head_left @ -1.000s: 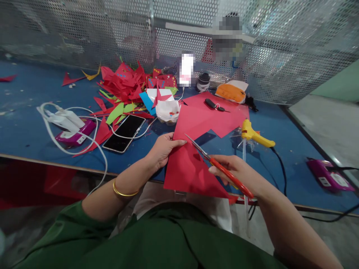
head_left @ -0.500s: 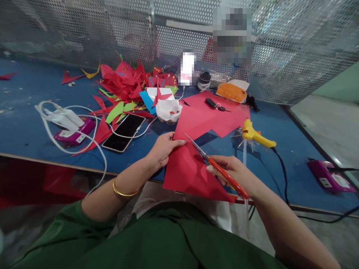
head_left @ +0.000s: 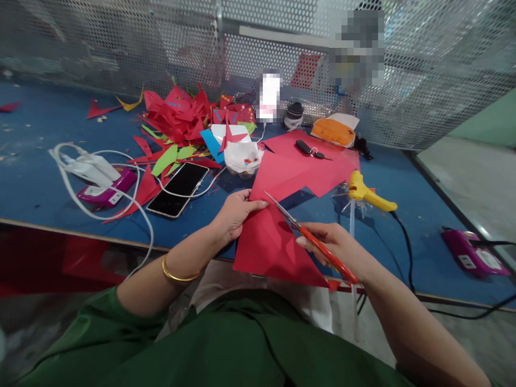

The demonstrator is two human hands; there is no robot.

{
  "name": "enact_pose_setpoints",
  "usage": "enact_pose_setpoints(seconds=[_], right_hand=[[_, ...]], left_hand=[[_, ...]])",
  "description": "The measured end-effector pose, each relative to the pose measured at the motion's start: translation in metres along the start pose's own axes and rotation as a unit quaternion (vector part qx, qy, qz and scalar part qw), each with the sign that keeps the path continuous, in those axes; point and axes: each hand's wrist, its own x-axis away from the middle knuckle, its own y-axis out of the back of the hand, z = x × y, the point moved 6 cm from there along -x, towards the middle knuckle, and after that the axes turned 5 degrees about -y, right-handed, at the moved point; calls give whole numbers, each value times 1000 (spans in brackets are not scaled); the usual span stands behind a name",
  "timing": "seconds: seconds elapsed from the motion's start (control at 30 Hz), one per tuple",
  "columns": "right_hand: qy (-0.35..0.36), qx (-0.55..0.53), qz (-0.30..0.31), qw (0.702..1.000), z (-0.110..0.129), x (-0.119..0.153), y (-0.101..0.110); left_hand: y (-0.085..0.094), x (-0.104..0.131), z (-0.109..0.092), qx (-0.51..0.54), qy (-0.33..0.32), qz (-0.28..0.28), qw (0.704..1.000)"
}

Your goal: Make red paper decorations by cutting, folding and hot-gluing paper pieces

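Note:
My left hand (head_left: 237, 215) pinches the left edge of a red paper sheet (head_left: 266, 250), thumb on top. The sheet's lower part hangs over the table's front edge. In my right hand (head_left: 330, 242) is a pair of scissors (head_left: 322, 250) with orange-red handles. Its blades lie across the red sheet and point up and left, their tip close to my left thumb. Beyond, more red paper (head_left: 334, 161) lies flat with a key (head_left: 318, 154) on a dark fob on top. Whether the two red areas are one sheet I cannot tell.
Red scraps (head_left: 181, 115) are heaped at the back left, near a white tray (head_left: 242, 158). A phone (head_left: 179, 188) and white cables (head_left: 143, 209) lie left. A yellow glue gun (head_left: 371, 193) and a purple socket box (head_left: 475, 252) are right. Perforated metal (head_left: 262, 51) stands behind.
The lower right corner of the red sheet has shifted slightly left. Both hands and the scissors have hardly moved. Behind the perforated metal, a blurred figure has moved right.

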Motion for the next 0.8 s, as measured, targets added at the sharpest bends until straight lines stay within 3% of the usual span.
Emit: enact_pose_setpoints(seconds=[0.8], right_hand=[[8, 8, -23, 1000, -7, -4, -1]], left_hand=[[-1, 0, -1, 9, 3, -15, 1000]])
